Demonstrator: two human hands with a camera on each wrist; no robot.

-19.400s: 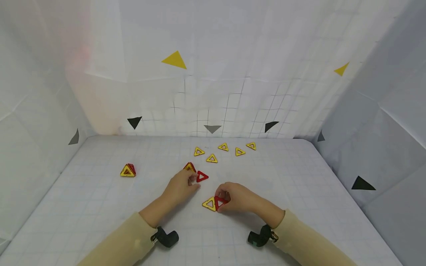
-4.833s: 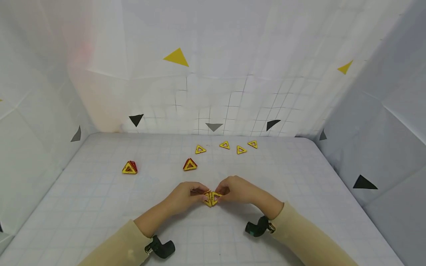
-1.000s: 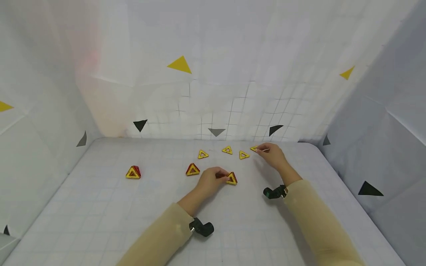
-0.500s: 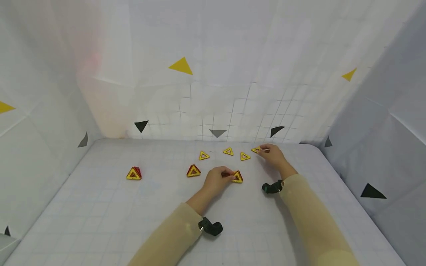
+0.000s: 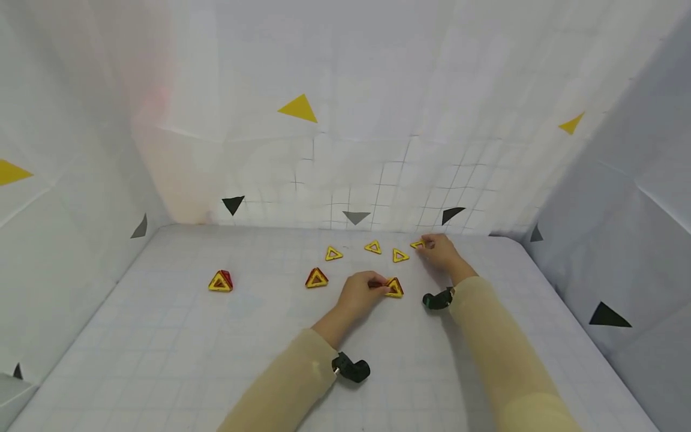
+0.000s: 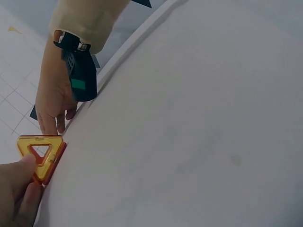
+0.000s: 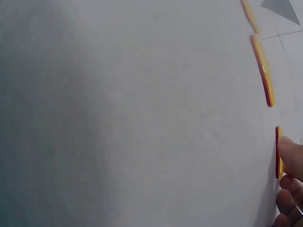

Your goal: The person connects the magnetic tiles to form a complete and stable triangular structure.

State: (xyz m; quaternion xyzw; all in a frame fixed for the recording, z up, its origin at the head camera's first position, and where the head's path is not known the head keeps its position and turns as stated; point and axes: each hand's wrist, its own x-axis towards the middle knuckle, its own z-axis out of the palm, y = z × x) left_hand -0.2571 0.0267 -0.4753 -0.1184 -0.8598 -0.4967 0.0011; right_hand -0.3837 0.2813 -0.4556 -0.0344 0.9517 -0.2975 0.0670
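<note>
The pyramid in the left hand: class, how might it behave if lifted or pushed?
The pyramid is probably light, its yellow face being an open frame. The left hand pinches it without visible bending, suggesting stiffness. Pushed, it would likely slide rather than roll, given its flat sides.

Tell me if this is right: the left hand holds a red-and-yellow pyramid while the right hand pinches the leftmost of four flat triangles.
Not the leftmost: the head view shows the right hand pinching the rightmost flat triangle. The left hand does hold a pyramid.
</note>
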